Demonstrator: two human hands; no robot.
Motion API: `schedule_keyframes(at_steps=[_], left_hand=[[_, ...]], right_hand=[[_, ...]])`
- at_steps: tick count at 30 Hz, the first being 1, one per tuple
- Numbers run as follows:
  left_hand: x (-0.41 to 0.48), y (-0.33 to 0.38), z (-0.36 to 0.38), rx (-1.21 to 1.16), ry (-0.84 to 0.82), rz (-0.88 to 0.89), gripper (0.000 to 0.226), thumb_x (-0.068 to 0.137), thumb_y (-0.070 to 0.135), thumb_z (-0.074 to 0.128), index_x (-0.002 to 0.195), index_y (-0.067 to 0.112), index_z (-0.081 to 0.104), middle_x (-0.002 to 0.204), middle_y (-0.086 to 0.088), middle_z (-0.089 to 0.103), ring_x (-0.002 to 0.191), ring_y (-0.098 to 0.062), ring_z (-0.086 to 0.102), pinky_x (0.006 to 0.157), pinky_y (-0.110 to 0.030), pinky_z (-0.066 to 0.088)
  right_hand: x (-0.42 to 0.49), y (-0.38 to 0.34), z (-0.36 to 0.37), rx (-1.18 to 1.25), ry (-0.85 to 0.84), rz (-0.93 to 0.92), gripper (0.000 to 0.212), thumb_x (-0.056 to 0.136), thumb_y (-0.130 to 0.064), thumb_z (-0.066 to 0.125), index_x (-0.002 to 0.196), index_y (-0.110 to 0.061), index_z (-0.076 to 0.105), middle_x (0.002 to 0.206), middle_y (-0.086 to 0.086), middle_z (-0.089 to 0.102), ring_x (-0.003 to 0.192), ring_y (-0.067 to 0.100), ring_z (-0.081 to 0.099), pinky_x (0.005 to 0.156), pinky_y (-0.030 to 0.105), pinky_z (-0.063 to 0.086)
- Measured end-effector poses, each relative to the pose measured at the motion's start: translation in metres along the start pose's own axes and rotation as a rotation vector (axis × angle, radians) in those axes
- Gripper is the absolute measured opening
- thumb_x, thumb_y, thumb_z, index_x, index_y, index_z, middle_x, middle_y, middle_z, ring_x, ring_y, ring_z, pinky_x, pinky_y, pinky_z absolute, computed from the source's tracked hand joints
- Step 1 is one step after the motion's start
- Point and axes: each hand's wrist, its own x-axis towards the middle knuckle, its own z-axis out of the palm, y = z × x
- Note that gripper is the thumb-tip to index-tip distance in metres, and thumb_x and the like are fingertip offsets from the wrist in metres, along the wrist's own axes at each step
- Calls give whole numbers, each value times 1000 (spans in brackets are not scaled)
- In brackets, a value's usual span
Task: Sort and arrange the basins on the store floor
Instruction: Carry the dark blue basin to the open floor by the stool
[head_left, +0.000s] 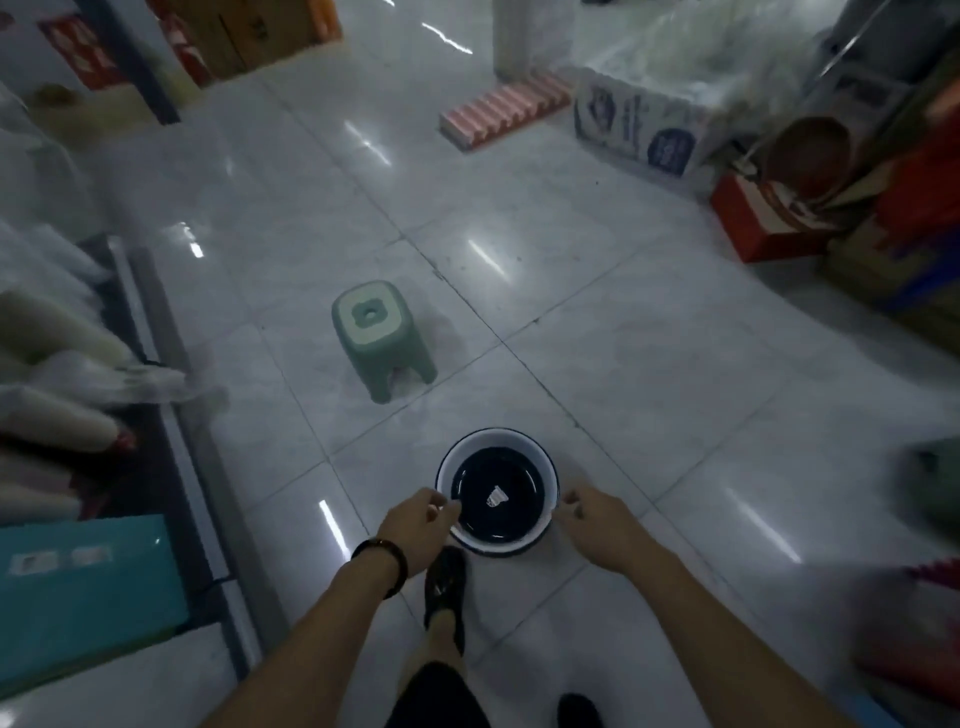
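A round basin (497, 462) with white walls, a dark blue rim and a dark blue bottom carrying a white label is held low over the tiled floor, just ahead of my feet. My left hand (418, 525) grips its left rim with curled fingers. My right hand (597, 522) pinches the right rim. A black band sits on my left wrist. A brown basin (810, 156) leans among boxes at the far right.
A green plastic stool (382, 338) stands on the floor ahead of the basin. Shelving with wrapped goods and a teal box (88, 587) lines the left. A striped pink pack (501, 109), a white carton (639, 130) and red boxes (753, 218) lie ahead right.
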Motion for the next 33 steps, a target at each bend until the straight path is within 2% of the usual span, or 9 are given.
schedule_keyframes(at_steps=[3, 6, 12, 15, 18, 21, 24, 29, 33], left_hand=[[104, -9, -15, 28, -82, -33, 36, 102, 49, 49, 122, 21, 58, 112, 2, 60, 101, -17, 58, 81, -26, 43], [203, -36, -8, 42, -102, -103, 35, 103, 49, 46, 119, 21, 58, 117, -2, 64, 99, -19, 59, 82, -28, 46], [392, -128, 56, -54, -62, -277, 51, 101, 57, 41, 133, 19, 54, 130, -9, 61, 105, -21, 55, 90, -30, 46], [471, -179, 101, -177, -31, -396, 67, 94, 70, 42, 142, 23, 47, 130, -4, 52, 109, -21, 50, 99, -41, 51], [529, -225, 143, -295, -124, -463, 82, 80, 89, 35, 136, 31, 52, 131, 5, 60, 110, -21, 60, 88, -38, 56], [562, -257, 174, -457, -232, -429, 83, 77, 94, 29, 137, 42, 56, 125, -2, 71, 109, -27, 70, 84, -45, 62], [578, -277, 192, -685, -200, -421, 80, 82, 88, 38, 133, 32, 64, 124, -10, 72, 112, -35, 69, 97, -58, 54], [565, -267, 196, -855, -194, -417, 73, 88, 76, 45, 134, 23, 66, 127, -17, 69, 117, -40, 66, 102, -60, 49], [526, -219, 173, -833, -166, -412, 69, 88, 72, 49, 127, 19, 70, 119, -18, 73, 111, -40, 67, 97, -56, 53]], right_hand=[[70, 2, 15, 149, 51, 107, 28, 105, -38, 57, 125, -19, 62, 121, 7, 69, 90, 11, 61, 66, 20, 44], [147, 22, 40, 288, 104, 218, 16, 105, -37, 56, 112, -24, 59, 110, 2, 67, 88, 7, 62, 65, 20, 45], [323, 128, 128, 465, 115, 542, 39, 104, -56, 45, 93, -18, 51, 91, 0, 59, 79, 14, 57, 74, 33, 49], [396, 179, 169, 585, 132, 617, 39, 105, -57, 42, 113, -19, 46, 92, -10, 51, 83, 9, 54, 68, 29, 46], [453, 227, 202, 774, 143, 623, 47, 104, -61, 42, 125, -21, 54, 104, -3, 61, 88, 9, 57, 67, 31, 46], [484, 260, 234, 1022, 133, 549, 46, 105, -58, 43, 115, -22, 71, 107, 10, 77, 90, 25, 73, 78, 38, 57], [501, 277, 253, 1220, 138, 500, 48, 100, -56, 49, 123, -20, 72, 110, 13, 79, 96, 30, 77, 88, 47, 58], [499, 277, 246, 1409, 103, 469, 56, 89, -52, 61, 128, -14, 73, 121, 21, 74, 107, 39, 72, 98, 53, 54], [455, 255, 202, 1422, 145, 474, 44, 99, -46, 55, 119, -12, 75, 107, 18, 79, 87, 31, 76, 81, 43, 60]])
